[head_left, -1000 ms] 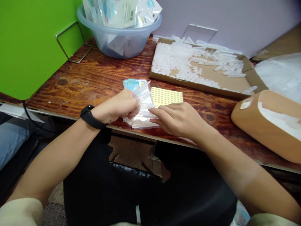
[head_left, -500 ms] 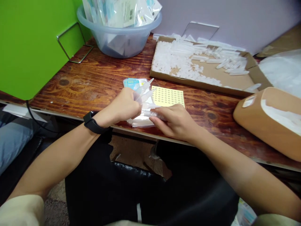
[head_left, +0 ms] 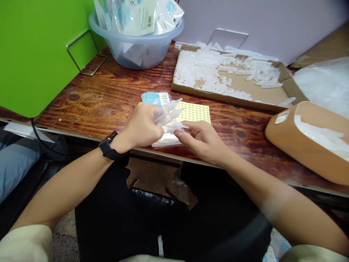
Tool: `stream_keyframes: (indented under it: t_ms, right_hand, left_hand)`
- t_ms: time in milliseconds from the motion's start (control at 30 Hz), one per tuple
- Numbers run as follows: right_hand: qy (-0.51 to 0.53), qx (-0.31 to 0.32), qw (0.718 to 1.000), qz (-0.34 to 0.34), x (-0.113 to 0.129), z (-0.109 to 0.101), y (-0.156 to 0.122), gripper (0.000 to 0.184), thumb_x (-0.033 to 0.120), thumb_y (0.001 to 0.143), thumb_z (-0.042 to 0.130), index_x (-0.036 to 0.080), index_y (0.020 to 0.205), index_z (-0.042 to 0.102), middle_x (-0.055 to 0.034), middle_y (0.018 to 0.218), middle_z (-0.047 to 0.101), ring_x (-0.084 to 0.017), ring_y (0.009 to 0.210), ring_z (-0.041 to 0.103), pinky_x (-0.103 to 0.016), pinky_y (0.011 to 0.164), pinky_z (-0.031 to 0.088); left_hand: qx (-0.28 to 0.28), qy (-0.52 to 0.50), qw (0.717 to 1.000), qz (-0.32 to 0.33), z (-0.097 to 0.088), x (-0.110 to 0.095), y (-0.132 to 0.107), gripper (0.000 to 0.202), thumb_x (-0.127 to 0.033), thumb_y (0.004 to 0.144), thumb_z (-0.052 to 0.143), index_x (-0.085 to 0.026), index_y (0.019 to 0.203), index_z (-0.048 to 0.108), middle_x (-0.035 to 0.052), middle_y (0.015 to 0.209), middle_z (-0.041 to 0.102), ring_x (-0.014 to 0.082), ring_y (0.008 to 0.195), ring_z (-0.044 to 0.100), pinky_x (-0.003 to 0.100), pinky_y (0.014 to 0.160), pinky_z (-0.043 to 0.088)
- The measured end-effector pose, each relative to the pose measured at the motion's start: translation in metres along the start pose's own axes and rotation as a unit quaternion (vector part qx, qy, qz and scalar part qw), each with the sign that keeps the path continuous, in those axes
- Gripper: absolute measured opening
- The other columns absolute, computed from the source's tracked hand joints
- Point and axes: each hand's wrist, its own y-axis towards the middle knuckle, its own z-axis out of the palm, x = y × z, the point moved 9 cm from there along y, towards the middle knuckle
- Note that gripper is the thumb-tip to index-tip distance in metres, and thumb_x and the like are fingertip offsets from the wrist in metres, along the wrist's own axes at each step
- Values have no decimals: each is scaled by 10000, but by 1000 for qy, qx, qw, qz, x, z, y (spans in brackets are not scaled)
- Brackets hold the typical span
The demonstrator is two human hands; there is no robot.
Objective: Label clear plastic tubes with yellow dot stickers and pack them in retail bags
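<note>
Right here, the left hand (head_left: 140, 125) clamps clear plastic tubes (head_left: 167, 112) while the right hand (head_left: 203, 140) pinches one, hands almost together above plastic packets (head_left: 166, 142) on the bench (head_left: 109, 109); beyond, a yellow label sheet (head_left: 195, 112), then a cardboard tray (head_left: 240, 84) heaped with more tubes.

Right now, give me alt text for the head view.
Left hand and right hand hold tapered clear plastic tubes over a packet stack on a wooden table, beside a yellow label sheet. A cardboard tray of tubes lies behind.
</note>
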Motion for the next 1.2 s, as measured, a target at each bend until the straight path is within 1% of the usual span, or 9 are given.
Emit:
stream_keyframes:
  t_ms: [167,267,333,533,700,867,933,1067,1200]
  right_hand:
    - [-81,-51,995,-36,2,-13,5,315,386,929,464,131,839,626,-5,626,572,-119,567,488,-242,572,343]
    - [-150,-93,981,-80,7,-25,6,278,360,922,485,127,965,630,-36,697,641,-146,618,560,-251,610,381]
    - [-197,-100,969,-111,12,-26,5,265,345,925,479,134,998,621,-57,749,668,-165,666,595,-255,630,400]
    - [-284,-69,947,-137,13,-13,3,274,346,944,436,143,1048,588,-94,840,693,-194,701,613,-277,650,407]
    - [-342,-50,928,-135,11,-11,3,345,400,958,380,131,986,596,-74,690,653,-185,591,562,-268,569,311]
    - [-316,-42,943,-101,9,-11,6,357,401,957,345,164,804,564,-20,541,543,-152,492,460,-264,530,225]
    - [-316,-39,944,-80,9,-12,7,334,412,947,354,161,846,551,-15,541,531,-160,490,448,-268,525,212]
    - [-341,-18,938,-64,10,-13,4,332,401,901,418,117,1065,477,-41,651,588,-195,542,491,-272,535,245]
    - [-387,3,918,-83,11,-10,2,309,330,888,433,103,1097,433,-110,819,623,-226,623,534,-291,555,286]
  left_hand:
    - [-12,-25,999,-42,-9,17,12,141,-125,504,491,-169,503,357,-25,560,343,83,542,302,268,517,183]
    - [-27,-14,998,-54,-14,22,16,158,-118,496,484,-174,499,336,-28,558,331,81,536,292,268,517,172]
    - [-21,1,999,-47,-11,21,16,166,-121,496,482,-174,493,325,-29,554,323,80,534,289,266,516,165]
    - [20,56,998,-7,5,10,11,133,-160,540,503,-173,511,374,-28,528,346,91,520,297,272,505,171]
    - [21,120,992,22,6,-1,8,146,-181,549,520,-180,520,377,-19,513,387,104,508,307,287,517,186]
    - [-7,185,981,57,5,-11,4,93,-192,574,533,-178,545,445,2,515,433,126,507,324,301,535,187]
    - [-9,189,980,61,5,-12,4,71,-188,580,536,-175,557,470,4,514,444,128,505,330,302,535,186]
    - [4,177,983,48,6,-10,5,46,-185,586,532,-170,566,493,7,526,478,128,503,353,298,531,196]
    - [15,188,981,44,8,-11,5,70,-188,586,538,-171,546,484,6,520,468,125,499,344,296,526,201]
